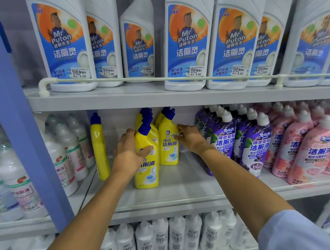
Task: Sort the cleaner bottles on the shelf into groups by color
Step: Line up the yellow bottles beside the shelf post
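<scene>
While the middle shelf [184,184] carries pink bottles [308,150] far to the right of the front yellow bottle [148,174] and purple bottles [255,144] nearer on that side, the left hand [130,154] curls round that front bottle's shoulder, and the right hand [190,138] pinches the second yellow bottle [169,150] just behind and right of it.

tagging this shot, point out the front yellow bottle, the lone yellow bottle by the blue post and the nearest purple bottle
front yellow bottle [147,175], head view, lower label
lone yellow bottle [99,149], head view, middle of body
nearest purple bottle [258,147], head view, front label
</scene>
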`<state>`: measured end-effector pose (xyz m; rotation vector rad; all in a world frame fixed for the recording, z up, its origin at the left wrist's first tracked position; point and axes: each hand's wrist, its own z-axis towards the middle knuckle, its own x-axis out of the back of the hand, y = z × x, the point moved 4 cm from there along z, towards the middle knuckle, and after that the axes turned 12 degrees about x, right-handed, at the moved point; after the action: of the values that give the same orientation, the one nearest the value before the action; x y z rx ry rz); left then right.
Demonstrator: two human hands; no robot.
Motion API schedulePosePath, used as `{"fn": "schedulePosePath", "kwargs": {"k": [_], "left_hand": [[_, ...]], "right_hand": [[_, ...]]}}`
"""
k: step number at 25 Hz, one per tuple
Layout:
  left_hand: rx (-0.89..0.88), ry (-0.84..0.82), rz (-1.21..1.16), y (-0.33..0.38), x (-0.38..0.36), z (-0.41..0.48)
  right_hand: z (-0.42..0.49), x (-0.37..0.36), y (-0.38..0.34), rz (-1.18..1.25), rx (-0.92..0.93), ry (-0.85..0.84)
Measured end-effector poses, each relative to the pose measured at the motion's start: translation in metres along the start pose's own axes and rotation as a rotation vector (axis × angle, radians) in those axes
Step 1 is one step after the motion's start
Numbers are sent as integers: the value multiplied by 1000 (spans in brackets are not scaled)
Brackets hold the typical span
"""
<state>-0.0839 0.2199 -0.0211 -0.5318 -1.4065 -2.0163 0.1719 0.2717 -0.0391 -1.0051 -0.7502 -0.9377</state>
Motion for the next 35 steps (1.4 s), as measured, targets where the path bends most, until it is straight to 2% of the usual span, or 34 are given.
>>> {"fn": "schedulePosePath", "kwargs": {"k": [5, 10, 18, 22, 25, 28, 35], "left_hand": [[-24, 7, 8, -3, -1, -2], [-5, -57, 51, -1, 0, -2], [-61, -230, 260, -6, 11, 1], [-111, -281, 417, -10, 22, 2], [-171, -230, 605, -18, 38, 6], [-157, -144, 729, -26, 57, 16], [47, 52, 850, -29, 85, 54]], "right_hand": [[-22, 16, -14, -130, 62, -173], [-45, 31, -34, -177, 101, -268], [-64, 34, -69, -277, 167, -321], [-59, 28, -95, -261, 221, -274], [-50, 19, -115, -229, 234, -245], [-42, 10, -130, -225, 250, -218], [-39, 1, -138, -262, 249, -129]]}}
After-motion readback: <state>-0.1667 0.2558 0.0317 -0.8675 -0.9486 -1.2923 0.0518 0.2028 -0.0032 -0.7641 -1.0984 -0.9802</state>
